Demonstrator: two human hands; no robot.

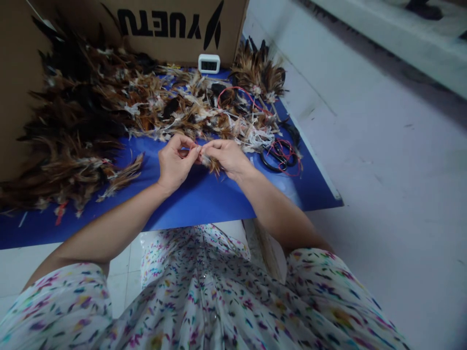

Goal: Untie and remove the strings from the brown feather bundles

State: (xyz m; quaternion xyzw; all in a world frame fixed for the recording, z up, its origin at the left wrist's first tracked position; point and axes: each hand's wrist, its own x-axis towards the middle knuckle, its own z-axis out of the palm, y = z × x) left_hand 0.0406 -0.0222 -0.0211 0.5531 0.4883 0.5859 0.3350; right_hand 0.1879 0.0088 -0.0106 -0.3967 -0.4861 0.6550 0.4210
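Close together over the blue table top, both my hands are closed in pinches. My right hand (228, 156) holds a small bunch of brown feathers (214, 166) with pale, fluffy quill ends. The feather tips point down toward me, under the fingers. My left hand (177, 163) pinches right at the quill end of the bunch, thumb against forefinger. Something reddish shows between the fingertips, too small to make out. Just beyond my hands lies a wide heap of loose brown and white feathers (156, 104).
Black-handled scissors (272, 163) lie right of my hands, tangled with red thread (288, 150). Tied-looking feather bunches (259, 73) stand at the back right; more feathers (73, 180) pile up left. A white digital clock (209, 63) stands before a cardboard box (164, 43). A wall (365, 146) borders the right.
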